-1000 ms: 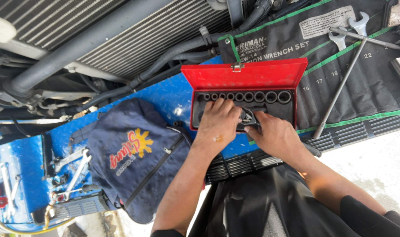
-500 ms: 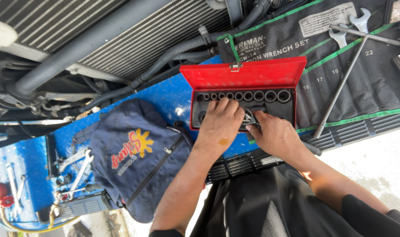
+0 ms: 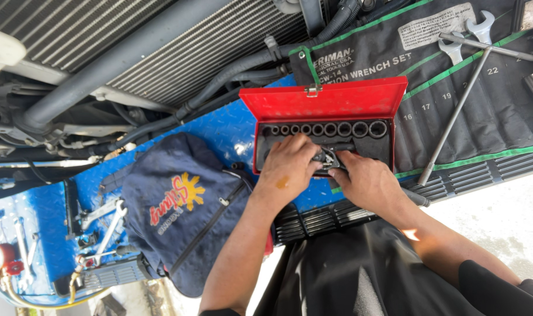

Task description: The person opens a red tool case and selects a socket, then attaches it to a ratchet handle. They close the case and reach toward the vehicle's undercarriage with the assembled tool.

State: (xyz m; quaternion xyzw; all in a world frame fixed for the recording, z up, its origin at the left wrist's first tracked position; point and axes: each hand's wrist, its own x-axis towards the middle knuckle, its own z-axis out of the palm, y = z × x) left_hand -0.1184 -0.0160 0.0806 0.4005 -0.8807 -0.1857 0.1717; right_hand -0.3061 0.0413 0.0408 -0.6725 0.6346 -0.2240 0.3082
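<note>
head view, centre frame: left hand point(image 3: 291, 167) and right hand point(image 3: 365, 182) meet over a small dark metal ratchet point(image 3: 327, 158), mostly hidden by fingers, inside the glossy red steel socket case point(image 3: 331, 104) holding round black sockets point(image 3: 328, 129).

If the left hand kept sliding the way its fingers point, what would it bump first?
Probably the row of black sockets in the red case, just beyond the left hand; depth is hard to judge.
</note>
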